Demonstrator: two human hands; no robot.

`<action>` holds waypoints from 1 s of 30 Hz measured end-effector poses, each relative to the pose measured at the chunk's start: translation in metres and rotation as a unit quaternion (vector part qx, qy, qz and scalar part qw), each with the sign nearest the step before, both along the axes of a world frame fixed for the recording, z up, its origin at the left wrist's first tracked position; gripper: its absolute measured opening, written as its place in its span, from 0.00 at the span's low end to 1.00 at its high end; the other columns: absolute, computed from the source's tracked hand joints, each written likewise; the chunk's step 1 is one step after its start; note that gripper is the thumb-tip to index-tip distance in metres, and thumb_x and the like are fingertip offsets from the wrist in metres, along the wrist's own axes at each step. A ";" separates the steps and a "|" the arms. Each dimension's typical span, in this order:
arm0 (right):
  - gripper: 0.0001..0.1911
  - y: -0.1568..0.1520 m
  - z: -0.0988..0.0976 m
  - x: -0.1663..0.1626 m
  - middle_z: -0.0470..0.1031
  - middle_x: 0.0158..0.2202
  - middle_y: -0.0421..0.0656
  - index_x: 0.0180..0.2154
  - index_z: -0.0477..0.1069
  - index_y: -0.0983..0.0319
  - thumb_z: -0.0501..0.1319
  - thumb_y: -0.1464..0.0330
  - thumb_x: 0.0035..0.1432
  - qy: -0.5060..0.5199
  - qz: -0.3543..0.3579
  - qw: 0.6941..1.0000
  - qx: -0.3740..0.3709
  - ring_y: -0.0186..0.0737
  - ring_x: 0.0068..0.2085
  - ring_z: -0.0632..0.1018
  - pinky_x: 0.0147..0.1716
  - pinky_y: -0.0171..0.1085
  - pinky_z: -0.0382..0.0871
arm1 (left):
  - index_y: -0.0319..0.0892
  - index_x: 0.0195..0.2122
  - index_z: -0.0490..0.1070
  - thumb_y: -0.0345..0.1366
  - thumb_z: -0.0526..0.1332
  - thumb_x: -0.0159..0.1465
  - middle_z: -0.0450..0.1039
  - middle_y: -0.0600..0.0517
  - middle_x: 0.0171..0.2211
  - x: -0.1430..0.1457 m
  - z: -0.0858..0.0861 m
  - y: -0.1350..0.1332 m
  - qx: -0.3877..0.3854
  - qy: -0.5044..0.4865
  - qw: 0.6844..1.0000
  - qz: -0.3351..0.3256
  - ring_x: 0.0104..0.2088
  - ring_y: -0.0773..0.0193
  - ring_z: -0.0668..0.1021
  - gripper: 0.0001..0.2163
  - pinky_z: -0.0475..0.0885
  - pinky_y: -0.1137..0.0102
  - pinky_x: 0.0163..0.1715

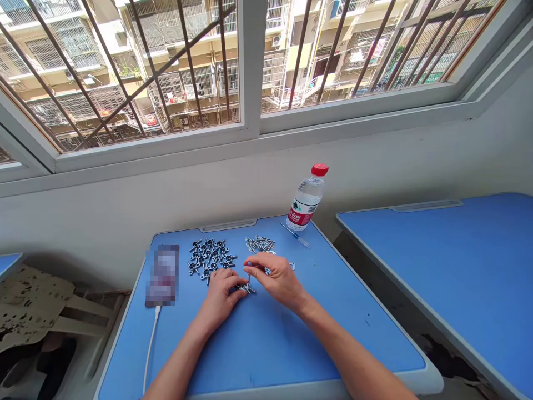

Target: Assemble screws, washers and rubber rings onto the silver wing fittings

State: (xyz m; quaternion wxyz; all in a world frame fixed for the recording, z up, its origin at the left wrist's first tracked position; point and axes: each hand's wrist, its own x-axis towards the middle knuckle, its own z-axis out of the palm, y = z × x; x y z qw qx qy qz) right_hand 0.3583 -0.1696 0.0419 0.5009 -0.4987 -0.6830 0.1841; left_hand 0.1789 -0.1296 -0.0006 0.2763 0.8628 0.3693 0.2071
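At the middle of the blue desk (287,344), my left hand (220,297) rests low with thumb and fingers closed beside a few small silver metal parts (249,289); what it grips is mostly hidden by the fingers. My right hand (275,278) is just above and to the right, pinching the top of a thin, upright metal piece (249,275) whose exact kind is too small to tell. Behind my left hand lies a pile of black-and-silver ring-shaped parts with stems (210,255). Beyond my right hand is a heap of slim silver metal parts (260,243).
A water bottle (306,203) with a red cap stands at the back right, beside a pen (295,234). A blurred phone (162,278) with a white cable (150,347) lies at the left. Another blue desk (458,261) stands to the right, beyond a gap.
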 end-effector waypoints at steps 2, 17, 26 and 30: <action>0.10 0.000 -0.001 -0.001 0.76 0.26 0.42 0.32 0.77 0.60 0.59 0.64 0.62 0.031 -0.005 0.999 0.001 0.39 0.28 0.75 0.29 0.36 0.69 | 0.49 0.42 0.78 0.34 0.65 0.63 0.76 0.51 0.39 0.000 0.002 0.000 -0.004 0.004 1.000 -0.001 0.45 0.55 0.74 0.07 0.64 0.58 0.49; 0.07 -0.001 -0.008 -0.007 0.79 0.30 0.42 0.35 0.77 0.59 0.61 0.67 0.61 0.058 0.022 0.998 -0.012 0.40 0.32 0.79 0.33 0.37 0.73 | 0.48 0.40 0.78 0.31 0.66 0.62 0.76 0.52 0.41 0.001 0.006 -0.002 -0.032 -0.003 0.999 0.003 0.46 0.56 0.73 0.07 0.63 0.58 0.50; 0.06 -0.001 -0.008 -0.006 0.78 0.29 0.42 0.36 0.76 0.60 0.60 0.69 0.62 0.023 0.015 1.000 0.016 0.39 0.31 0.77 0.33 0.37 0.72 | 0.49 0.41 0.78 0.36 0.64 0.64 0.76 0.51 0.41 0.000 0.003 -0.001 -0.024 -0.002 1.000 0.003 0.46 0.55 0.73 0.06 0.63 0.57 0.51; 0.08 -0.002 -0.006 -0.006 0.79 0.30 0.43 0.39 0.77 0.60 0.58 0.70 0.64 0.005 0.050 0.998 0.040 0.40 0.32 0.77 0.33 0.37 0.71 | 0.48 0.39 0.78 0.34 0.65 0.63 0.76 0.51 0.40 0.000 0.002 -0.001 -0.012 0.001 1.000 0.000 0.45 0.55 0.74 0.05 0.64 0.57 0.50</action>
